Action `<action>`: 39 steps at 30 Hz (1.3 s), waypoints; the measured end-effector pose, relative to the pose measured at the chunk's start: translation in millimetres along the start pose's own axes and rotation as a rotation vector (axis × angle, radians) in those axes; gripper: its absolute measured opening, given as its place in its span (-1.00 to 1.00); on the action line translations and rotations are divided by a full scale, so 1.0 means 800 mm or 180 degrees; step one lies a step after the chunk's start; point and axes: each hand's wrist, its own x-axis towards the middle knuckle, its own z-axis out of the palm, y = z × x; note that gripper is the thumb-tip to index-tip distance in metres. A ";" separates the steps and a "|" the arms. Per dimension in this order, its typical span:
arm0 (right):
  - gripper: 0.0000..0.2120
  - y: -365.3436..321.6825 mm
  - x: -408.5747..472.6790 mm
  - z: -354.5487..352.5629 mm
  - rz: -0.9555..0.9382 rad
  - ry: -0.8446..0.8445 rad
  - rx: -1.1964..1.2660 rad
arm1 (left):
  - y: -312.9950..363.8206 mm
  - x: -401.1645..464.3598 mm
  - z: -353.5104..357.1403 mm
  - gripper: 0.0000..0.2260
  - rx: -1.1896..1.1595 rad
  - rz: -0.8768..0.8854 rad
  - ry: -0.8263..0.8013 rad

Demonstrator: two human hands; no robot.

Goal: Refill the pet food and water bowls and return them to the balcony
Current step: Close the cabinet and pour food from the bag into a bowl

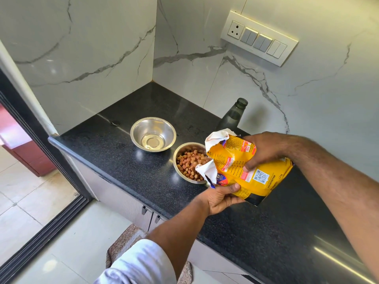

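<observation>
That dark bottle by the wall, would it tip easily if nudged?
Probably yes: the bottle looks tall and narrow, standing upright on the counter. Its mouth shows no cap, so anything inside might spill. How full it is cannot be told.

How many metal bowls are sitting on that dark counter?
2. One bowl, with a little water, sits toward the corner. The other bowl, full of kibble, is nearer the person, partly covered by the yellow food bag. None seem hidden.

My bag point(249, 171) is yellow with red labels and a white torn lining. The kibble point(189, 162) is tan and reddish in a silver bowl point(178, 160). The desk point(127, 152) is speckled black; the walls point(92, 48) white, grey-veined marble.
</observation>
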 end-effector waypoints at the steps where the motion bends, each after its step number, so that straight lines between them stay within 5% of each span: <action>1: -0.19 0.000 0.001 -0.001 -0.0005 0.0002 -0.0012 | 0.001 0.000 -0.001 -0.43 -0.0017 -0.0003 0.0014; 9: -0.21 -0.002 0.011 -0.006 -0.0032 0.0025 -0.0023 | 0.009 0.004 -0.007 -0.47 -0.0051 -0.0003 0.0058; 16: -0.22 -0.002 0.017 -0.009 -0.0050 0.0047 -0.0026 | 0.009 0.007 -0.006 -0.17 -0.0060 0.0023 -0.0057; 35: -0.23 0.015 0.012 0.009 -0.0052 0.0123 0.0202 | 0.014 0.001 -0.007 -0.14 0.0221 -0.0002 -0.0095; 39: -0.25 0.032 0.006 0.030 -0.0104 0.0196 0.0442 | 0.009 -0.001 -0.011 -0.28 0.0399 -0.0131 -0.0036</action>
